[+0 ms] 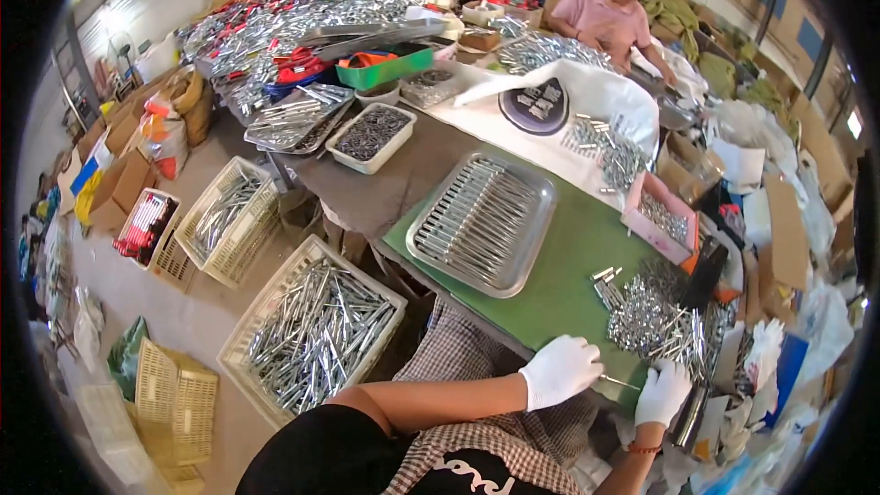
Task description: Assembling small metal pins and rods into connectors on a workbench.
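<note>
My left hand [561,372], in a white glove, is closed on a thin metal rod [621,383] over the near edge of the green work surface [579,291]. The rod points right, toward my right hand [664,391]. That hand is gloved too, its fingers curled; what they pinch is hidden. Just beyond it lies a heap of small shiny metal parts [649,316]. Farther off, a metal tray [541,236] carries slim metal rods with thicker ends [478,217], laid side by side in rows.
A pink box [683,252] of small parts stands at the right. At my left are a crate [390,312] of loose metal pieces and a smaller crate [220,266]. A white tub [367,165] of dark parts sits farther back. Across the table a person [612,14] works.
</note>
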The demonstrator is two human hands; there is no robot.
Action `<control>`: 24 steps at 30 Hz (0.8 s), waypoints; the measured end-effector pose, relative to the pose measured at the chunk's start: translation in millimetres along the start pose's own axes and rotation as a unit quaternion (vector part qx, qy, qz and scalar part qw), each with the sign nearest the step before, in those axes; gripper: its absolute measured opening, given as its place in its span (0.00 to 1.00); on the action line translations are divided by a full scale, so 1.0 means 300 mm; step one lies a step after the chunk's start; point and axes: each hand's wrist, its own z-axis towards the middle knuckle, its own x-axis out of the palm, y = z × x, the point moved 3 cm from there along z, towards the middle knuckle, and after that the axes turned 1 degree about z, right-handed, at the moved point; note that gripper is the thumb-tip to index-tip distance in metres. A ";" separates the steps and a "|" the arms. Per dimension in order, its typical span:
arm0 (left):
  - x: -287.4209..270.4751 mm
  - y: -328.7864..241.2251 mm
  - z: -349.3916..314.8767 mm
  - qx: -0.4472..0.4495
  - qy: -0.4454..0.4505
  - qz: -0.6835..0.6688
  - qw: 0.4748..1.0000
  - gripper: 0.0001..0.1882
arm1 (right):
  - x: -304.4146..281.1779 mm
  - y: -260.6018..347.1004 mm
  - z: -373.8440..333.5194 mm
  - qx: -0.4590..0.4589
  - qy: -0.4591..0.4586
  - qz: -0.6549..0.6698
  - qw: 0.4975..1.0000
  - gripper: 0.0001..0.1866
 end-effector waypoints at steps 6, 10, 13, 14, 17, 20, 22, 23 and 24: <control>0.001 0.004 0.006 -0.007 -0.005 -0.008 1.000 0.05 | -0.049 0.124 -0.026 -0.022 0.015 0.131 0.991 0.05; 0.010 0.003 0.010 0.000 -0.020 -0.014 1.000 0.05 | -0.040 0.190 -0.060 -0.121 0.004 0.161 0.979 0.09; 0.012 0.000 0.006 -0.001 -0.020 -0.012 1.000 0.05 | -0.003 0.197 -0.066 -0.109 0.037 0.203 0.972 0.11; 0.012 0.000 0.006 0.001 -0.025 -0.015 1.000 0.06 | -0.002 0.200 -0.064 -0.108 0.031 0.206 0.972 0.11; 0.001 0.001 0.006 -0.001 -0.021 -0.011 1.000 0.06 | -0.020 0.213 -0.054 -0.123 0.027 0.192 0.973 0.11; 0.001 0.006 0.008 -0.001 -0.019 -0.017 1.000 0.06 | -0.041 0.231 -0.038 -0.169 0.023 0.150 0.974 0.10; 0.006 0.009 0.009 -0.001 -0.019 -0.020 1.000 0.06 | -0.056 0.241 -0.030 -0.199 0.021 0.125 0.972 0.09; 0.007 0.011 0.010 -0.003 -0.020 -0.022 1.000 0.05 | -0.058 0.250 -0.023 -0.218 0.044 0.093 0.971 0.08; 0.008 0.010 0.010 -0.001 -0.019 -0.024 1.000 0.05 | -0.059 0.255 -0.020 -0.235 0.067 0.061 0.968 0.07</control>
